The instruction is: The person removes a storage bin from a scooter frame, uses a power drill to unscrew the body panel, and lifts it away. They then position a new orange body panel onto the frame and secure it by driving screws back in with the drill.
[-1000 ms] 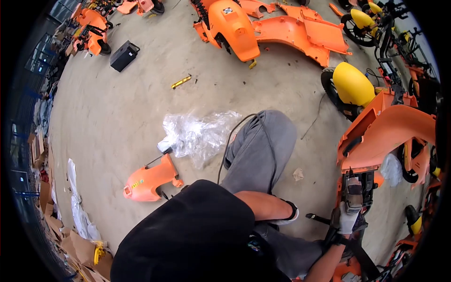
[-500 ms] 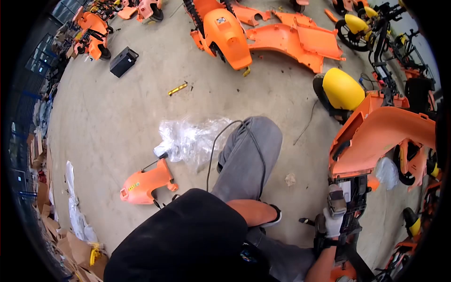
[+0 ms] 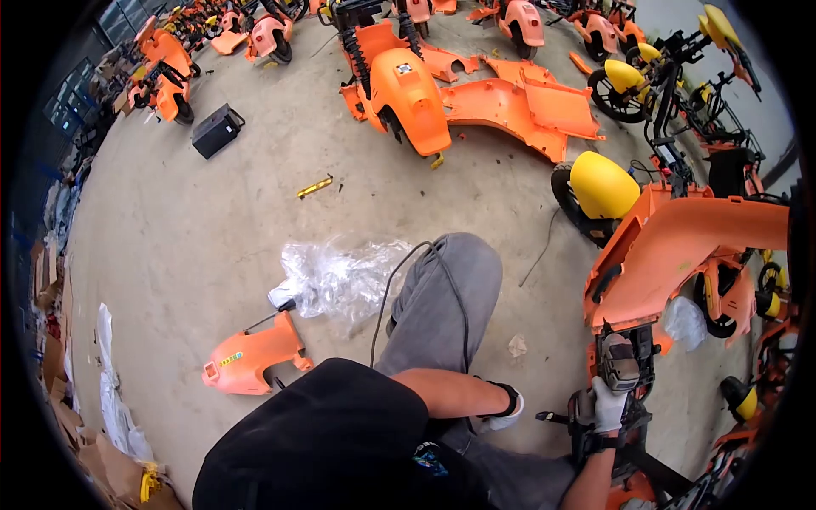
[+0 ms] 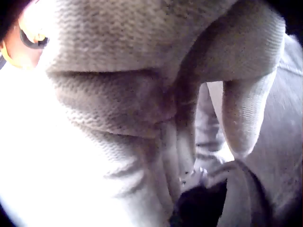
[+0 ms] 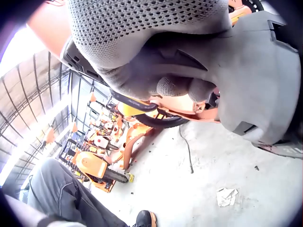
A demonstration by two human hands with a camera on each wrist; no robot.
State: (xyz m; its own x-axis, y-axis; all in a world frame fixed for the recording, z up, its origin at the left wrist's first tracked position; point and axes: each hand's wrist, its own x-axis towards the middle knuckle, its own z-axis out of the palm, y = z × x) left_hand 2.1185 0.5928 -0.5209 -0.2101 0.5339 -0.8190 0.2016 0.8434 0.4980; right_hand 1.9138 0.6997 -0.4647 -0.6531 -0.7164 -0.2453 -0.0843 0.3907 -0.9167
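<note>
My right hand [image 3: 609, 405], in a pale knit glove, grips a dark grey tool [image 5: 260, 71] by its handle; it looks like a power tool. In the right wrist view its bulky housing fills the right side, with my fingertips [image 5: 173, 87] curled round the grip. The tool sits over the black frame [image 3: 639, 374] just below a large orange scooter body panel [image 3: 663, 255]. My left hand [image 4: 118, 94], gloved, hangs with relaxed fingers beside the grey trousers [image 4: 284, 109]. In the head view only a little white of that glove shows below the wrist band.
A dark cable [image 3: 450, 280] lies over the bent knee. Clear plastic film [image 3: 331, 280], an orange shell piece [image 3: 255, 361], a yellow tool [image 3: 315, 187] and a black box [image 3: 218, 131] lie on the concrete floor. A yellow mudguard [image 3: 602, 185] stands ahead of the panel.
The head view has tilted upward, so more scooters show at the top. My right hand keeps its grip near the black frame, and my left arm stays across the lap.
</note>
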